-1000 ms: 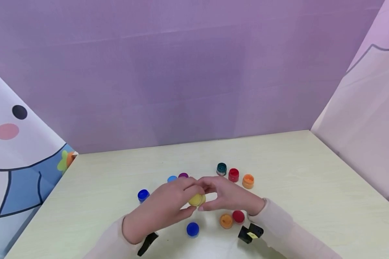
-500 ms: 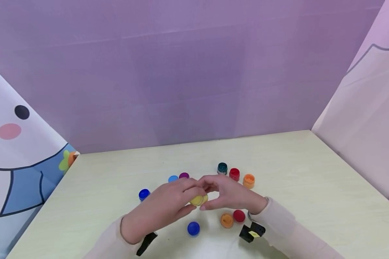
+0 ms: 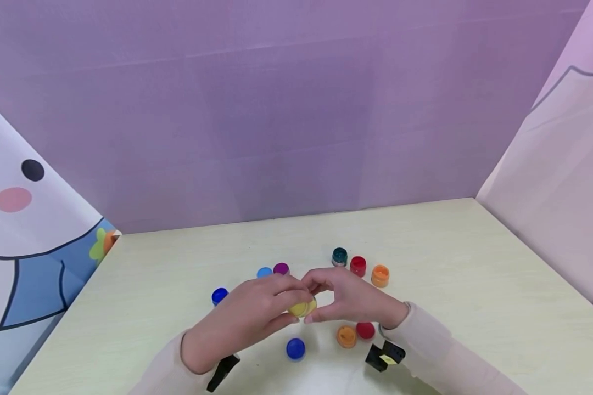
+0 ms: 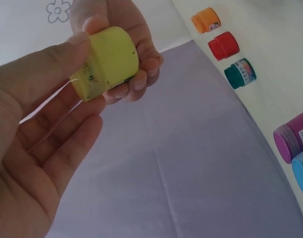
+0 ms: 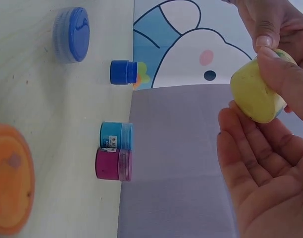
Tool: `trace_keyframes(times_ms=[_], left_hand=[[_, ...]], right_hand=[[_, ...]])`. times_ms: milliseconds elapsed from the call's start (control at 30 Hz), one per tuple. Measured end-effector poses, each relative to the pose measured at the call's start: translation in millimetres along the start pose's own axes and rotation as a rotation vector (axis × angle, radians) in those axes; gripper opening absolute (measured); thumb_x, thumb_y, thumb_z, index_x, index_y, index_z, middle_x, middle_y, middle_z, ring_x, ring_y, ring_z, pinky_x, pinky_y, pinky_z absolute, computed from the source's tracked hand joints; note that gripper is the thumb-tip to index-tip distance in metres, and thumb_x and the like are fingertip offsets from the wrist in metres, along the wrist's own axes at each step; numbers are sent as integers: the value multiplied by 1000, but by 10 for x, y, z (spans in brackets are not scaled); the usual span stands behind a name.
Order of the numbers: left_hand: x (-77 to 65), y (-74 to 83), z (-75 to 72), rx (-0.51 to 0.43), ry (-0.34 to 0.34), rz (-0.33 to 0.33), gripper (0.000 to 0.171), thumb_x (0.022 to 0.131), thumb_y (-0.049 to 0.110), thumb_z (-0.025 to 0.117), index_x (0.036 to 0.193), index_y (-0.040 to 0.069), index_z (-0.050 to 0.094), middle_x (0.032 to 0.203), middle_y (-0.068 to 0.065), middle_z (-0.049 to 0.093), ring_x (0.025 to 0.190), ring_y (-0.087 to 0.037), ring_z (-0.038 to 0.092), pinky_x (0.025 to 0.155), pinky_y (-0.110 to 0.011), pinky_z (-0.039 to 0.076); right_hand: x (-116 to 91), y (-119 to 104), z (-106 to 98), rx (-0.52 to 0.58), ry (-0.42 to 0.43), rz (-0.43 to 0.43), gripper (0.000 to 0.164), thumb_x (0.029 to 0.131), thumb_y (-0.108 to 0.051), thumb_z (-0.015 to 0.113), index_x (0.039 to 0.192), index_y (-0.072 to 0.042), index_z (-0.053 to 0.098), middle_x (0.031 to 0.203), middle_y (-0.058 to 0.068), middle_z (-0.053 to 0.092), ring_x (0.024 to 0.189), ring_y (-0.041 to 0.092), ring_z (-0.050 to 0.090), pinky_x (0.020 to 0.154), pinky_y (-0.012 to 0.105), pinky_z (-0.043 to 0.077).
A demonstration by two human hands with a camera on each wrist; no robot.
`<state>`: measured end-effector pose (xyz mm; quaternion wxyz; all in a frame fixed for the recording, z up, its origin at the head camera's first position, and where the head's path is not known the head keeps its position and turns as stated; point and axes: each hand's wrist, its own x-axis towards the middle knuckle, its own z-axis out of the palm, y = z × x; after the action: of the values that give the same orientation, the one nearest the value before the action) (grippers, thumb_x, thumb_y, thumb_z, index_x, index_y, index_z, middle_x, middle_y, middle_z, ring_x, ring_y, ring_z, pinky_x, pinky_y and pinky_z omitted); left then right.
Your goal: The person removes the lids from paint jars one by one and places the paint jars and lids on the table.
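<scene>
A small yellow paint jar is held up over the table between both hands. My left hand pinches its stained end with thumb and fingers, as the left wrist view shows. At the other end of the yellow jar, my right hand grips the smooth body. In the right wrist view the right thumb lies across the jar's side, the fingers beneath it. Below the hands a blue lid, an orange lid and a red lid lie on the table.
Behind the right hand stand a dark green jar, a red jar and an orange jar. Beyond the left hand are a blue jar, a light blue jar and a purple jar. A purple cloth wall closes the back.
Left fingers have shifted slightly over the yellow jar, which shows a slightly different tilt. Both hands keep about the same place, and the other jars and lids stay where they were.
</scene>
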<state>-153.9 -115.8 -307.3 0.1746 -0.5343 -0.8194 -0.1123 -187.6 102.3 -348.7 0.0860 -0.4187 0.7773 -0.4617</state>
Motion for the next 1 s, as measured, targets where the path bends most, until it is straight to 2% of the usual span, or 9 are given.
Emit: trace_keyframes(times_ms=[233,367,500,733,1000], left_hand=[[-14,26,-10,6,-17,-62,37,74,14,80,109,12,69,105,2,66,92,-10,62,78,-18,52],[-7,28,13,-34,34,-105,35,73,15,81,105,12,69,100,2,65,83,-9,61,73,-15,51],[3,32,41,-71,92,-179,31,74,21,81,101,12,68,93,3,62,74,-7,57,68,-13,50],[35,76,76,-68,129,-277,29,76,27,79,98,11,69,85,6,57,67,-4,49,63,-14,48],[42,82,73,-64,125,-291,34,76,31,78,101,11,68,88,6,61,72,-6,52,68,-16,50]], right_hand=[[-2,-12,21,-34,33,-31,36,80,-21,76,111,-12,61,108,-4,67,97,6,62,87,26,51],[-3,-5,38,-64,74,-62,36,80,-23,76,110,-12,62,106,-4,67,95,6,62,85,26,52],[2,6,53,-75,116,-87,35,79,-26,76,108,-12,62,103,-4,67,93,7,62,83,27,53],[2,1,46,-97,135,-50,37,78,-28,77,109,-14,63,104,-6,67,93,6,61,84,29,53],[-4,-11,22,-101,119,-47,37,78,-23,78,110,-13,63,106,-5,66,95,6,61,84,30,52]])
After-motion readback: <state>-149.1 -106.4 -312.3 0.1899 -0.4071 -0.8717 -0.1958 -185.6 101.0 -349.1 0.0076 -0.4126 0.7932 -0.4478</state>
